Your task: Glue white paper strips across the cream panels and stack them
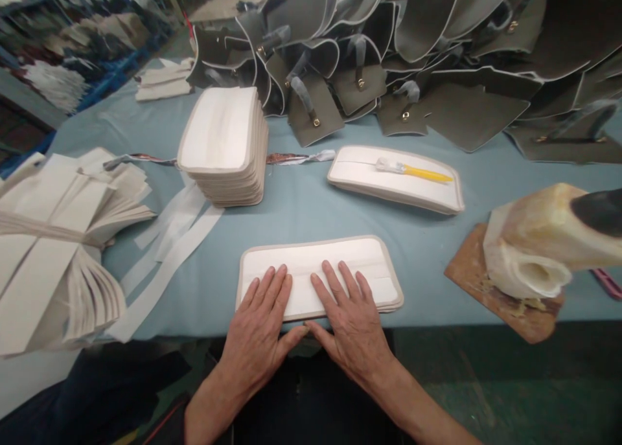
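A small stack of white panels with beige edges point(311, 254) lies at the table's front edge. My left hand point(262, 312) rests flat on its left half, fingers stretched out. On the right half lies my right hand point(352, 322), its fingers spread and also flat. The two thumbs meet near the front edge of the panels. Neither hand grips anything. Behind them, another low stack of panels point(354, 163) carries a yellow utility knife point(425, 173). A tall stack of similar panels point(218, 131) stands at the back left.
Tied bundles of beige pieces point(53, 238) and white strips point(170, 257) lie at left. A glue-stained pot point(525, 238) stands on a brown board point(466, 257) at right. Grey-brown bag pieces with clasps point(315, 111) crowd the back of the blue-covered table point(301, 218).
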`<state>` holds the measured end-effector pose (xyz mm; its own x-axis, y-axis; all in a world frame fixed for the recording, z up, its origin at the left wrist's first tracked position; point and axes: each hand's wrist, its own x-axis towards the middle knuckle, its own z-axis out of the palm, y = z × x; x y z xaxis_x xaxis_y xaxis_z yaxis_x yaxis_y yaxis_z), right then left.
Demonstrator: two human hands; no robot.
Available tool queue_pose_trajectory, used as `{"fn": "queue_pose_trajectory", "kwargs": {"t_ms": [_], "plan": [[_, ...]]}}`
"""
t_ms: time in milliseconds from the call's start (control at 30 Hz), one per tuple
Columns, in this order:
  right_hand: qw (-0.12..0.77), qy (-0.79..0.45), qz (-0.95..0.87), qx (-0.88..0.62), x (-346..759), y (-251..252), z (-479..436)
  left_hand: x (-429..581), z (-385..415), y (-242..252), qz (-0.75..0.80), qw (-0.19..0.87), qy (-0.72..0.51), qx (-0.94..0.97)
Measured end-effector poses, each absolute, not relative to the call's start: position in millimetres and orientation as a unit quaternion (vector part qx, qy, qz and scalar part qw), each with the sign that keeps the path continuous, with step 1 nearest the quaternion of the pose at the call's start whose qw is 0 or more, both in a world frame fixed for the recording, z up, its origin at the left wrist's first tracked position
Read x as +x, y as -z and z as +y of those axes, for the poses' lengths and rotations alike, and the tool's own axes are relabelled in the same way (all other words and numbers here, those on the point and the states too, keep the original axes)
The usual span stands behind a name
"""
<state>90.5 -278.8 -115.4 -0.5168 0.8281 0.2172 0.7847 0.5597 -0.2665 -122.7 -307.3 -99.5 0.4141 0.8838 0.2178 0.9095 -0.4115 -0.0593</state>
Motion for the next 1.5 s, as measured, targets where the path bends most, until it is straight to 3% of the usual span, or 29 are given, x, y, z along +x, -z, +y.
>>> {"fn": "queue_pose_trajectory", "kwargs": {"t_ms": [367,533,733,1167,1367,1500], "plan": [[0.137,-0.061,-0.875,-0.461,90.9,111.7,-278.3,-144.7,-332.2,105.3,-0.584,0.076,0.167,-0.791],[0.133,-0.056,-0.876,-0.459,91.3,112.6,-278.7,-144.8,-341.1,104.5,-0.615,0.086,0.160,-0.767],[0.132,-0.053,-0.876,-0.461,91.3,115.4,-279.3,-121.6,-333.5,97.1,-0.539,0.074,0.128,-0.829],[0.140,-0.089,-0.867,-0.470,90.4,111.8,-278.1,-143.3,-321.4,94.3,-0.687,0.091,0.117,-0.711],[0.126,-0.091,-0.866,-0.475,90.1,107.8,-277.7,-111.4,-323.4,98.6,-0.570,0.061,0.136,-0.808],[0.124,-0.079,-0.870,-0.471,89.3,108.6,-277.5,-109.4,-319.0,108.7,-0.579,0.068,0.143,-0.800]]}}
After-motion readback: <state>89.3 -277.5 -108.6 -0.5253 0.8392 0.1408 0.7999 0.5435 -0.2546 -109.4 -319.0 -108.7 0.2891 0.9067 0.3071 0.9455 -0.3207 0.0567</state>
